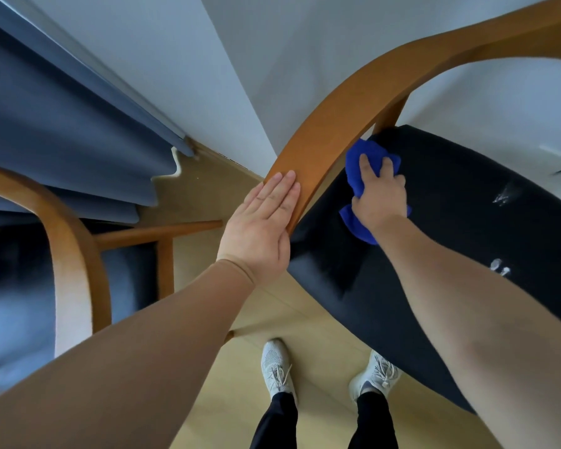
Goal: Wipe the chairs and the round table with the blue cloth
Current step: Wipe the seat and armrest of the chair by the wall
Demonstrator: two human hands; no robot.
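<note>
Gripping the blue cloth (358, 170) in a bunch, the right hand (381, 199) has its fingers curled round it and presses it onto the black seat (460, 196) of the near chair (353, 286). Contact point is the seat's back corner, just beside the curved wooden rail (337, 108). Cloth touches the seat; one end sticks out below the wrist.

Left hand (266, 222) lies flat on that same rail, palm down, fingers straight and together, holding nothing. Hands are apart, with the rail between them. Left arm wears a tan sleeve (143, 335) down to the wrist; right forearm is bare.

Seat carries white smudges: one patch (505, 196) off to the right, another (499, 268) lower down, right by the right forearm. Both are well apart from the cloth.

Second chair (75, 254) stands to the left, same curved wooden frame, blue-grey seat, partly blurred. Blue curtain (62, 124) hangs behind it down to the floor (321, 367), next to a white wall (208, 59). Floor is light wood. Person's white laced shoes (277, 364) stand on it just in front of the near chair, dark trousers (276, 422) above them.
</note>
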